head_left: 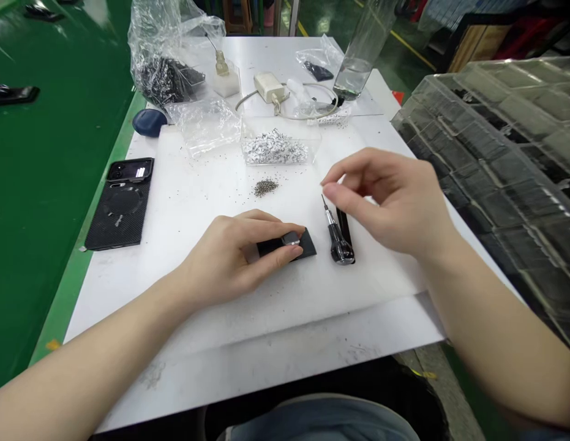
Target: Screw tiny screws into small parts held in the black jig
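Observation:
My left hand [239,251] rests on the white mat [211,312], its thumb and fingers pinching a small dark block with a shiny top [291,238] over a flat black piece [308,242]. To the right, my right hand [390,196] hovers with thumb and index fingertips together just above the tip of a black screwdriver [340,248]; whether anything tiny is between them cannot be made out. A black stick-like tool [344,225] lies beside the screwdriver. Beyond my left hand is a small pile of tiny dark pieces [266,187].
A clear tray of white bits [278,148] stands behind the pile. A phone [119,205] lies left. Plastic bags [169,67], a needle bottle [221,63], a white adapter [269,87] and a clear cylinder [353,76] are farther back. Compartment boxes [509,147] are stacked right.

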### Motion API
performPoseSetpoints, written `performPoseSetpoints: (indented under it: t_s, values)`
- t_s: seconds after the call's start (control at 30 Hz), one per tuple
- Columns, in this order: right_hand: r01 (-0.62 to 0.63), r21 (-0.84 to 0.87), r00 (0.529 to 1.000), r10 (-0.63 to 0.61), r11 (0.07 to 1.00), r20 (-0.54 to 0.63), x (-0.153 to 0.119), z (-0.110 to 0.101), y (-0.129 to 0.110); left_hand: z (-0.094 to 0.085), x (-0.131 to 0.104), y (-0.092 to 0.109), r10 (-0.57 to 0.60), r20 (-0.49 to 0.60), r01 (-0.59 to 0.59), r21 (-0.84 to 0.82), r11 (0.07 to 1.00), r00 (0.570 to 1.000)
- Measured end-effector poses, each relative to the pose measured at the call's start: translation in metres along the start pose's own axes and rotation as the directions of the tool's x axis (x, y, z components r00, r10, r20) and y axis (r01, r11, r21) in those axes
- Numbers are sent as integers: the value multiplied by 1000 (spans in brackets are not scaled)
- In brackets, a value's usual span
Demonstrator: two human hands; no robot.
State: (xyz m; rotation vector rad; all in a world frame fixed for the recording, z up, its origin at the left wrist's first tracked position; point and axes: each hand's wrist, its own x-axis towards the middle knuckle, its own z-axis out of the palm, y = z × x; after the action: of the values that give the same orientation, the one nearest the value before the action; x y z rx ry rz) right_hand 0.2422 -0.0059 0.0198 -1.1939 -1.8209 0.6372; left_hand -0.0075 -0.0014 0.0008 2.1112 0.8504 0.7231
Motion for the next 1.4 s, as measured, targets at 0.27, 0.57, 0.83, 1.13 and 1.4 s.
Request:
performPoseSetpoints:
  t_s: [0.27, 0.57, 0.83, 1.13, 1.4]
  values:
    - [-147, -574, 899, 351, 806, 263, 4, -16, 13, 0, 0, 0, -29, 3, 29, -26, 999, 1000]
    - [-290, -168, 941, 313, 942, 130, 7, -19, 11, 0, 0, -2, -31, 5, 31, -25, 999, 1000]
    - [-226, 526, 961, 275, 820, -15, 28, -29, 0, 1, 1, -3, 52, 1, -52, -52, 997, 999]
    - [-197, 370, 979, 203, 908, 25, 31, 46, 12, 1, 3, -2, 61, 28, -57, -131, 990, 998]
    - [-56, 88, 998, 56, 995, -1, 22, 56, 17, 1, 6, -2, 138, 11, -134, -186, 973, 990]
